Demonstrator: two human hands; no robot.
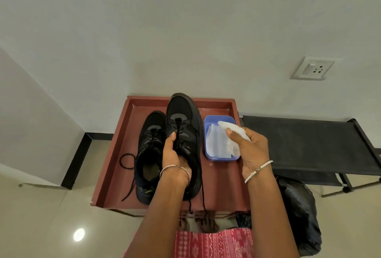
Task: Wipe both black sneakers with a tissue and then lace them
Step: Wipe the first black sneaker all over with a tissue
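- Two black sneakers are in view, both with toes pointing away from the person: the held sneaker (183,121) and the second sneaker (151,150) just beside it on the left.
- One red-brown tray (220,187) lies under both. The second sneaker lies flat on it with its opening up, and one loop of lace (125,160) lies on the tray floor at its left side.
- Two hands show, each with one thin bangle at the wrist.
- The left hand (175,158) grips the held sneaker at its collar. The thumb lies forward along the tongue and laces, and the other fingers are hidden behind the shoe.
- The held sneaker's toe reaches past the tray's far rim. Whether its heel rests on the tray cannot be told. Its loose lace ends hang down past the tray's near edge.
- The right hand (250,148) pinches one white tissue (232,128) between thumb and fingers. The free end of the tissue points toward the held sneaker but stays apart from it, with a gap between the two.
- One blue box (214,120) stands on the tray to the right of the held sneaker, partly under the tissue and the right hand. It holds more white sheets (216,144); how many cannot be told.
- Off the tray there are one wall socket (312,69) high on the right, one black rack (299,144) against the wall, and one black bag (299,206) on the floor below it.
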